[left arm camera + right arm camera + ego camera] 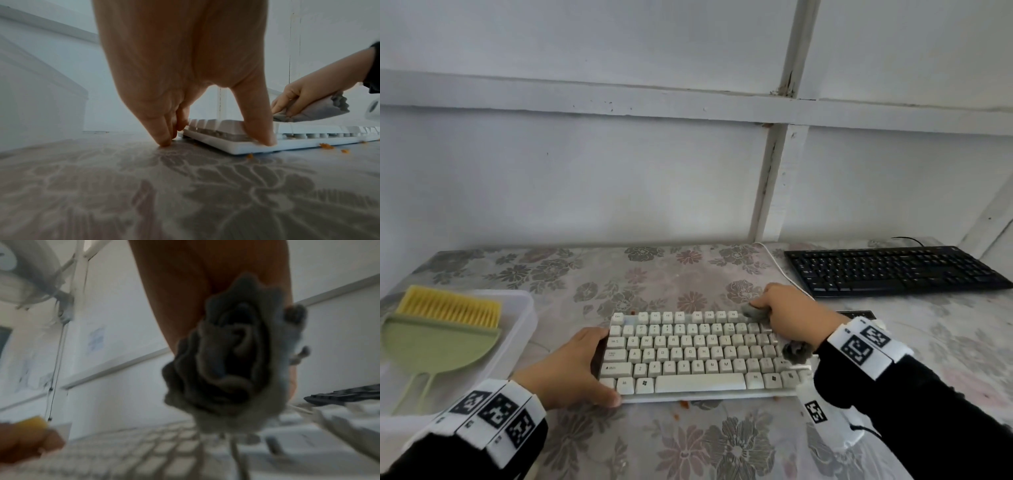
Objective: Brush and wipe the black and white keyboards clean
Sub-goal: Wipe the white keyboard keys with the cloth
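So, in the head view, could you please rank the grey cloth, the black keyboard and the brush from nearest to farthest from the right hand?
1. Grey cloth: gripped in the right hand.
2. Black keyboard: beyond it, far right of the table.
3. Brush: in the tray at far left.

— Where's everything on the table [722, 442]?
— White keyboard [688, 356] front and centre, black keyboard [893, 270] behind to its right
— The brush [448, 306]?
— With the dustpan [431, 346] in the tray [524, 308], far left
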Available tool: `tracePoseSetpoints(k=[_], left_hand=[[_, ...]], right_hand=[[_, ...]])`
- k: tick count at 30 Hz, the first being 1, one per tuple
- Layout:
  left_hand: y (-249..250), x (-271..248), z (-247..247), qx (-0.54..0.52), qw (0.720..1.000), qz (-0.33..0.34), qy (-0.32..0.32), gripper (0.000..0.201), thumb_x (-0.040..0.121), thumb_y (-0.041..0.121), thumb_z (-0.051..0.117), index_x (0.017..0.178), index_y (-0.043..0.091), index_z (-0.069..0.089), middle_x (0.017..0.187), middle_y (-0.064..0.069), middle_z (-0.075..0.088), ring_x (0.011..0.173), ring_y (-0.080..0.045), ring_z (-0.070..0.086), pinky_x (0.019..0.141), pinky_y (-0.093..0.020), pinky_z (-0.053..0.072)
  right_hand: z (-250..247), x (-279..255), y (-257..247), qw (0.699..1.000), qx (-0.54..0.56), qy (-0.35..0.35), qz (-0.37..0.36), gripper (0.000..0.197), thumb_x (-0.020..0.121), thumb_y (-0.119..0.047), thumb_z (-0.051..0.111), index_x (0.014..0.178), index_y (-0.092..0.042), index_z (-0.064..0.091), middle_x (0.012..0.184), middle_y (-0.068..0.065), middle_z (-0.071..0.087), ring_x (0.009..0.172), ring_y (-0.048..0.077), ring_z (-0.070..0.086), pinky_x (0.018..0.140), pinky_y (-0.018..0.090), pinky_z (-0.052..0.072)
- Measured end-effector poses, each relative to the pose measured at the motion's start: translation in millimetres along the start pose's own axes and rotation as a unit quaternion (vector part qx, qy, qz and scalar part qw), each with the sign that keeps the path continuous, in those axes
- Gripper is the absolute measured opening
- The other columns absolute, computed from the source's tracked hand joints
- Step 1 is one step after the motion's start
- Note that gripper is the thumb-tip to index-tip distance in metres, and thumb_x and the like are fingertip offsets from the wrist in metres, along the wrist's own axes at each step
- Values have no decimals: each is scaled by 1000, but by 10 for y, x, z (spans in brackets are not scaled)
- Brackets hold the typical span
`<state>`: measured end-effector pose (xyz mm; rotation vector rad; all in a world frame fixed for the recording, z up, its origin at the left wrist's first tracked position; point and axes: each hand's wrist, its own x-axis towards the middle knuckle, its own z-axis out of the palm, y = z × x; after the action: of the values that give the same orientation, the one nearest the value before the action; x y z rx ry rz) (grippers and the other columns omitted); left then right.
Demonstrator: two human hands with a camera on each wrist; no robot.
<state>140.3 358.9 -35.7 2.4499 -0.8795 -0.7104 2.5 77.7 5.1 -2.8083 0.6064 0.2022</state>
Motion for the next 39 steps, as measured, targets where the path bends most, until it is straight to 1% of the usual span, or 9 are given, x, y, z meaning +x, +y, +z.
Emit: tracePoseSetpoints(k=[3, 7, 10, 13, 19, 24, 27, 35, 39], left_hand=[[-1, 5, 1, 1, 1000, 0, 1, 101, 57, 35, 85, 139, 22, 27, 124, 11, 37, 117, -8, 42, 104, -26, 36], [-15, 5, 2, -12, 1000, -2, -4, 102, 55, 34, 86, 139, 22, 29, 127, 9, 39, 117, -9, 43, 104, -27, 38], [-16, 4, -2, -26, 1000, 1, -7, 105, 47, 37, 84, 136, 21, 31, 124, 9, 41, 115, -9, 45, 103, -28, 39], [-26, 10, 1, -24, 1000, 6, -3, 101, 50, 35, 85, 135, 23, 32, 123, 10, 41, 113, -7, 46, 101, -27, 40], [-70, 36, 10, -21, 1000, 3, -9, 103, 51, 39, 85, 137, 24, 31, 127, 11, 41, 115, -7, 45, 102, -27, 40], [-77, 53, 13, -19, 1000, 9, -7, 102, 52, 38, 85, 137, 24, 30, 126, 11, 40, 115, -6, 45, 101, -26, 40], [-85, 48, 10, -20, 1000, 8, -13, 108, 42, 47, 82, 135, 25, 31, 125, 12, 41, 113, -5, 46, 101, -27, 41], [-80, 42, 4, -40, 999, 5, -17, 111, 35, 49, 80, 133, 27, 33, 127, 11, 43, 114, -6, 47, 102, -29, 42], [-79, 46, 8, -34, 999, 4, -19, 109, 38, 47, 80, 134, 26, 32, 126, 11, 43, 113, -6, 47, 101, -27, 41]], right_hand=[[-71, 43, -260, 998, 62, -5, -33, 27, 98, -19, 47, 102, 1, 64, 73, -13, 45, 60, -5, 44, 51, 6, 34], [78, 131, -840, 986, 122, -15, -112, 32, 95, -34, 48, 98, -6, 63, 96, -5, 49, 75, 2, 50, 62, 12, 40], [250, 211, -1208, 982, 67, -51, -169, 20, 95, -22, 49, 97, -8, 65, 112, 2, 48, 97, 21, 53, 88, 34, 48], [324, 203, -1329, 979, -10, -52, -195, 19, 93, -8, 47, 103, -9, 64, 119, 11, 46, 110, 34, 45, 96, 47, 43], [188, 65, -861, 987, -43, -29, -155, 20, 93, -8, 40, 81, -13, 56, 101, 3, 42, 102, 25, 42, 90, 37, 41], [82, -69, -299, 995, -28, -7, -91, 25, 97, -23, 40, 83, -14, 58, 98, -2, 39, 87, 15, 42, 98, 30, 41], [39, -152, 4, 996, -49, 16, -75, 22, 94, -9, 39, 94, -8, 62, 93, -3, 39, 72, 8, 38, 74, 16, 27], [54, -58, 362, 992, -96, 36, -72, 24, 90, -5, 47, 107, -11, 64, 109, 4, 54, 95, 23, 55, 84, 30, 45], [41, -54, 587, 997, -66, 30, -34, 25, 90, -1, 43, 100, -8, 65, 105, 3, 54, 95, 22, 58, 78, 22, 45]])
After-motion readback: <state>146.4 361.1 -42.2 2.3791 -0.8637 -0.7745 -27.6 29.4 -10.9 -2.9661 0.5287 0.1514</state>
